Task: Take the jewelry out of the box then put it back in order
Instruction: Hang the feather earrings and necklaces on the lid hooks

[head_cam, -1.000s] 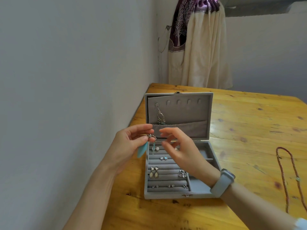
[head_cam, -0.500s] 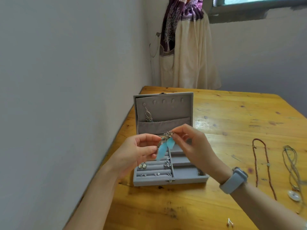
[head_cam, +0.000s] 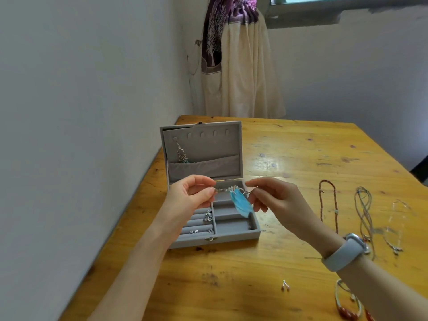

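Note:
A grey jewelry box (head_cam: 231, 237) stands open on the wooden table (head_cam: 289, 154), its lid upright. One dangling earring (head_cam: 181, 154) hangs from the lid's leftmost tab. Small rings and studs (head_cam: 208, 216) sit in the ring rolls on the left; the right compartments look bare. Above the box I hold a blue feather earring (head_cam: 239, 201) stretched sideways. My left hand (head_cam: 187, 200) pinches its metal end on the left, and my right hand (head_cam: 275, 200) pinches the hook end on the right.
Right of the box lie a red bead necklace (head_cam: 334, 202), a bundle of cord necklaces (head_cam: 364, 212) and a thin chain (head_cam: 393, 242). A small pair of studs (head_cam: 285, 286) and more beaded pieces (head_cam: 347, 304) lie near the front. A wall runs along the table's left edge.
The feather earring has been lifted off the box and pulled out between both hands. My view has drawn back and shifted, bringing the necklaces on the right into sight.

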